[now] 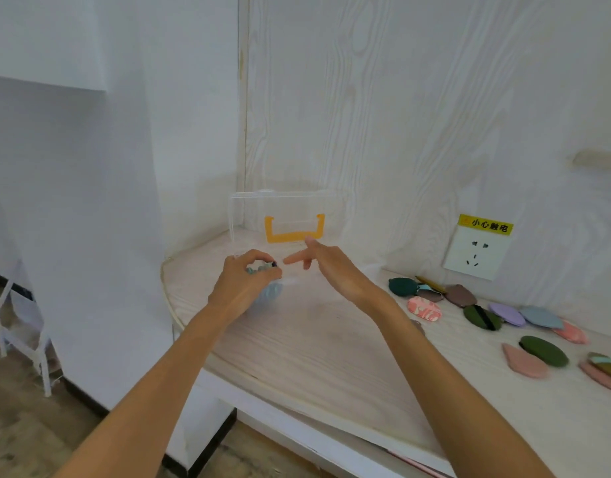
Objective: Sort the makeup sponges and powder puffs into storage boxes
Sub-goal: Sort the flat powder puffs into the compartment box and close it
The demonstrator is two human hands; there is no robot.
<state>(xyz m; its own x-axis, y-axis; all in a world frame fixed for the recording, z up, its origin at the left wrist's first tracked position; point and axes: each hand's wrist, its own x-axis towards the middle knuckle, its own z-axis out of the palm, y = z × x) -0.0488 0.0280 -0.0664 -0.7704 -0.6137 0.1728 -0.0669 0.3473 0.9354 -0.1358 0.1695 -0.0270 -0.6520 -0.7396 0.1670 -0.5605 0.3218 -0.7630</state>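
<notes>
pale wood desk [331,357]: runs from the corner out to the right, with a wood-grain wall behind it.
box [283,219]: clear plastic with an orange handle [293,232], lid standing upright at the back of the desk in the corner; its lower part is hard to make out behind the hands.
left hand [243,281]: fingers curled round a small bunch of puffs [262,267], blue-green and dark, held just in front of the box; a pale blue piece [271,293] shows under the hand.
right hand [326,267]: fingers straight, holds nothing, index finger pointing toward the left hand, close beside it.
loose puffs [504,319]: scattered on the desk well to the right, in green, pink, lilac, blue and brown.
socket [476,253]: white, on the wall above the puffs, yellow label over it.
</notes>
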